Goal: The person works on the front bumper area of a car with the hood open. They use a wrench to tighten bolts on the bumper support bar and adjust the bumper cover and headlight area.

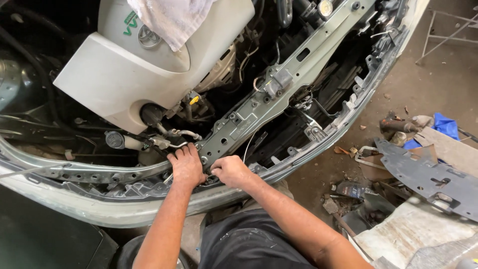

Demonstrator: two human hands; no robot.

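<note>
We have both hands low at the near end of the grey metal crossbar in the engine bay. Our left hand lies on it, fingers curled closed; our right hand, just beside, pinches something too small to tell. The white engine cover sits beyond the crossbar.

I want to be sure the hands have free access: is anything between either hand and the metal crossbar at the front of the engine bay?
Nothing visible. The left hand and right hand both rest directly on the lower end of the grey metal crossbar. The engine cover and the white cloth lie farther back, clear of both hands.
</note>
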